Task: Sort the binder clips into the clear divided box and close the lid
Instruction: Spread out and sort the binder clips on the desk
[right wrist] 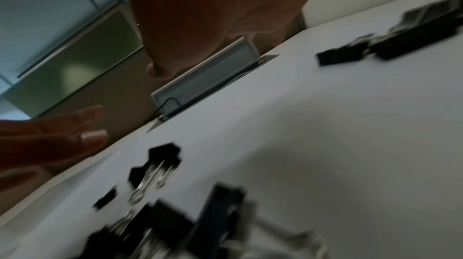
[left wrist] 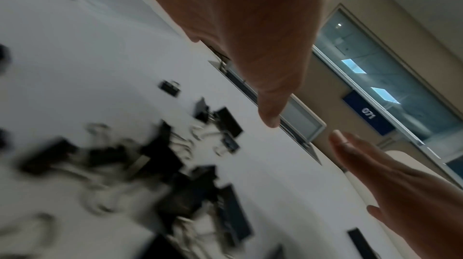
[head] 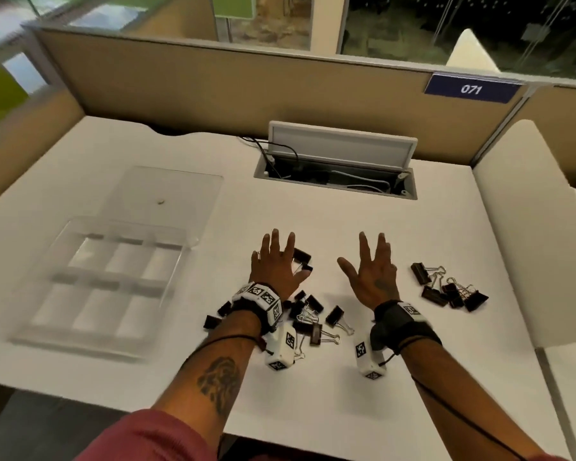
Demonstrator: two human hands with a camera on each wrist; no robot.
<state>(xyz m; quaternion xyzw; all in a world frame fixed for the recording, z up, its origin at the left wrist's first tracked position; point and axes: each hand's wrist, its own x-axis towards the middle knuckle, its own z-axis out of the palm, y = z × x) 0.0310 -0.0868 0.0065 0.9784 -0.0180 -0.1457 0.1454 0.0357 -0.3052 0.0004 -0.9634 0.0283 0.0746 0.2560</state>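
- White office bench carries scattered small black metal binder clips; clear six-compartment plastic box sits lid-open, apart
- Left hand and right hand: each grip spread, empty; hasty scooping could mix sizes or flick clips off

- White table with an open cable hatch at its back edge.
- Beige partition carrying a blue "071" sign.

Maroon sleeve, marker-tagged wristbands

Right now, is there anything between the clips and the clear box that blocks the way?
Nothing visible does. The binder clips lie on bare desk right of the divided box, whose lid is open.
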